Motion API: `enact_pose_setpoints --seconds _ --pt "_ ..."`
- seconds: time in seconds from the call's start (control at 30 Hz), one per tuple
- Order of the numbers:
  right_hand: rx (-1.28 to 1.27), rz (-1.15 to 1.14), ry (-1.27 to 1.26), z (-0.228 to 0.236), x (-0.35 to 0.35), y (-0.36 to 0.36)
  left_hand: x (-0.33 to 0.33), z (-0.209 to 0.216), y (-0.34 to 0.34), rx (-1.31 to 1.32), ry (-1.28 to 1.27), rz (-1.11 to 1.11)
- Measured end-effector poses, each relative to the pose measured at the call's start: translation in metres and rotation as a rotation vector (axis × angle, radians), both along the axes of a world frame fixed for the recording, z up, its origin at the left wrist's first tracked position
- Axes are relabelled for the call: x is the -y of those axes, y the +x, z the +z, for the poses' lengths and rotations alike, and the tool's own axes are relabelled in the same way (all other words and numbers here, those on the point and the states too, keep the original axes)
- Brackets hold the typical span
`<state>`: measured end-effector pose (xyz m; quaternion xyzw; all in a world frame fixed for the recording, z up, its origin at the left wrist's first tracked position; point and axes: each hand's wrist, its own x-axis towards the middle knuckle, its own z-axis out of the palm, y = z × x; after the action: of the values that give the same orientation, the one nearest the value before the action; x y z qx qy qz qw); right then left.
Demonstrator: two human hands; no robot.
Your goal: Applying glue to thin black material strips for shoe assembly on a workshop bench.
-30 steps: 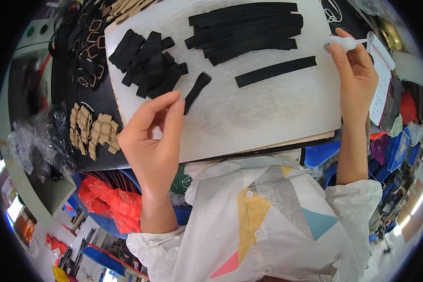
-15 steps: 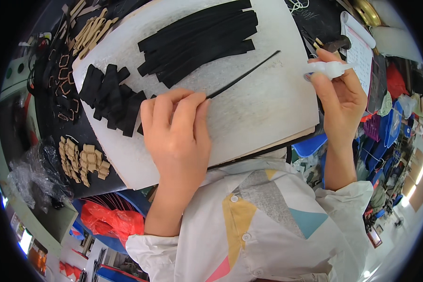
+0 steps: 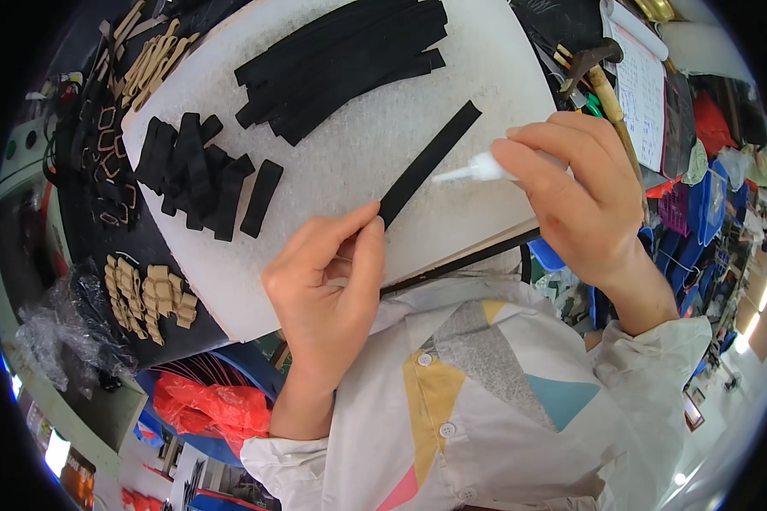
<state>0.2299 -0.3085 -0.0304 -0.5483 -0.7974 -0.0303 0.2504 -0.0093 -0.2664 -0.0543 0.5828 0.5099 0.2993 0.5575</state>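
Note:
Between the thumb and fingertips of my left hand [image 3: 328,285] is the near end of a black fabric strip [image 3: 430,162], which slants up and to the right over the white board [image 3: 332,179]. My right hand [image 3: 584,192] grips a small white squeeze bottle [image 3: 488,168]. Its thin nozzle points left, close to the middle of the strip; whether it touches cannot be seen. A stack of long black strips [image 3: 341,64] lies at the far side of the board. Short folded black pieces [image 3: 192,175] are heaped at its left, with one single piece [image 3: 262,198] beside them.
Left of the board are tan looped strips [image 3: 158,64], metal rectangular rings [image 3: 106,140] and a pile of tan folded pieces [image 3: 149,294]. A hammer [image 3: 601,72] and a notepad [image 3: 639,94] with writing lie at the right. Clear plastic bags [image 3: 68,319] hang at the left edge.
The bottle has swung from upright-away to nozzle-left, moving left toward the strip. The strip has turned from edge-on to flat face up. My left hand has shifted down, uncovering the single short piece.

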Motion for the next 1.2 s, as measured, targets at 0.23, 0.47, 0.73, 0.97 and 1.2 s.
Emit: enact_pose_setpoints --seconds 0.23,0.47,0.73,0.97,1.2 --pt "0.289 0.146 0.207 0.0 -0.007 -0.013 -0.002 -0.002 -0.001 0.028 -0.027 0.008" --pt "0.387 0.175 0.188 0.0 -0.008 -0.022 -0.002 -0.004 -0.001 0.034 -0.011 0.012" --pt "0.372 0.132 0.149 0.005 -0.004 -0.021 -0.002 -0.006 0.0 0.041 -0.002 0.016" --pt "0.394 0.113 0.105 0.012 -0.007 -0.02 -0.001 -0.007 -0.002 0.044 0.011 0.028" --pt "0.459 0.067 0.09 0.015 -0.011 -0.014 -0.001 -0.008 -0.002 0.044 0.013 0.017"
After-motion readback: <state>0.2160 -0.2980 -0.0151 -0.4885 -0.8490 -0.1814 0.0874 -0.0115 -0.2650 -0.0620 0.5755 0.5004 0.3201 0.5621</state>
